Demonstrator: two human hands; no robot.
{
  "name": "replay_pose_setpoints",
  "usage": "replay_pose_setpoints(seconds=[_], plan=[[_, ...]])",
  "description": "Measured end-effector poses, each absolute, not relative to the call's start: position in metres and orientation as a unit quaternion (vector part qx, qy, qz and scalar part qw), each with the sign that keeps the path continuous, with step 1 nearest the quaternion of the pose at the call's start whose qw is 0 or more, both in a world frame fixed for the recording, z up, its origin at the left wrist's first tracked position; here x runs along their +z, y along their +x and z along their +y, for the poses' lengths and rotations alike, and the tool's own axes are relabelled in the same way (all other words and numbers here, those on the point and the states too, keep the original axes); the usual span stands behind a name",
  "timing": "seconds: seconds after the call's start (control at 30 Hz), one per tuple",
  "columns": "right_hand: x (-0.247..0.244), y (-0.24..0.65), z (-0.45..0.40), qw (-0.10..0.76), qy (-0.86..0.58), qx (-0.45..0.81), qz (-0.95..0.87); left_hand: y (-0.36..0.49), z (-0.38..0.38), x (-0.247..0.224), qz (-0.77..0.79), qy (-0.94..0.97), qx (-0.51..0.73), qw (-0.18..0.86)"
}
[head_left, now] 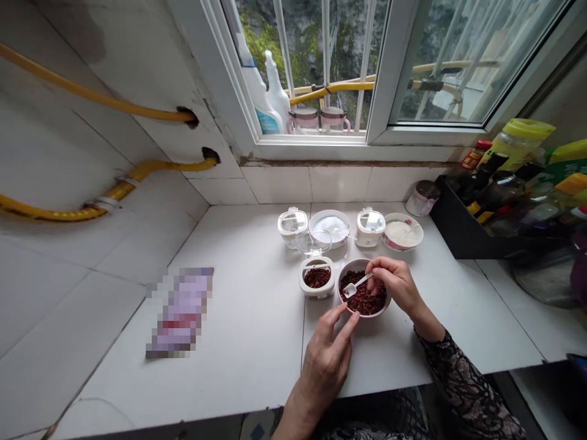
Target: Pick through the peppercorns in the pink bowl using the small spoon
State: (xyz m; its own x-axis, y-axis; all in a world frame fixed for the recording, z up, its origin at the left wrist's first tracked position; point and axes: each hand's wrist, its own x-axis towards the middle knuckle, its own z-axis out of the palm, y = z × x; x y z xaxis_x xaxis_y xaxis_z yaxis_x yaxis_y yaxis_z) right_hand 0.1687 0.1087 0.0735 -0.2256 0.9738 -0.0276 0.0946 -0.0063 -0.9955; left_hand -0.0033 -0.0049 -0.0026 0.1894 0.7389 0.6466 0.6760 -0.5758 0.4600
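The bowl (354, 265) sits against left hand (324, 357), partly beneath right hand (398, 284).

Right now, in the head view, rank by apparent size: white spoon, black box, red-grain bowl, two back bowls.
Black box
Red-grain bowl
Left back bowl and right back bowl: too alike to rank
White spoon

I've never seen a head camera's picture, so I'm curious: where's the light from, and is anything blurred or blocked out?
Head view: daylight seems to enter by the window, with a sheen on the wall tiles; head view: the white spoon looks fairly crisp; head view: pixel blocks mask the lilac item; head view: the clear container at far right looks soft.
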Motion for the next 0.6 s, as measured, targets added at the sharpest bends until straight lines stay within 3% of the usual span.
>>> replay_pose_setpoints(seconds=[0.37, 0.5, 0.6], plan=[[0.078, 0.171, 0.112, 0.466, -0.454, 0.509, -0.564, -0.002, -0.004, -0.005, 0.456, 0.769, 0.448, 0.029], [0.078, 0.159, 0.103, 0.500, -0.410, 0.425, -0.634, -0.003, -0.004, -0.006, 0.458, 0.769, 0.446, 0.027], [0.074, 0.148, 0.096, 0.464, -0.366, 0.317, -0.742, -0.003, -0.003, -0.007, 0.458, 0.768, 0.447, 0.024]])
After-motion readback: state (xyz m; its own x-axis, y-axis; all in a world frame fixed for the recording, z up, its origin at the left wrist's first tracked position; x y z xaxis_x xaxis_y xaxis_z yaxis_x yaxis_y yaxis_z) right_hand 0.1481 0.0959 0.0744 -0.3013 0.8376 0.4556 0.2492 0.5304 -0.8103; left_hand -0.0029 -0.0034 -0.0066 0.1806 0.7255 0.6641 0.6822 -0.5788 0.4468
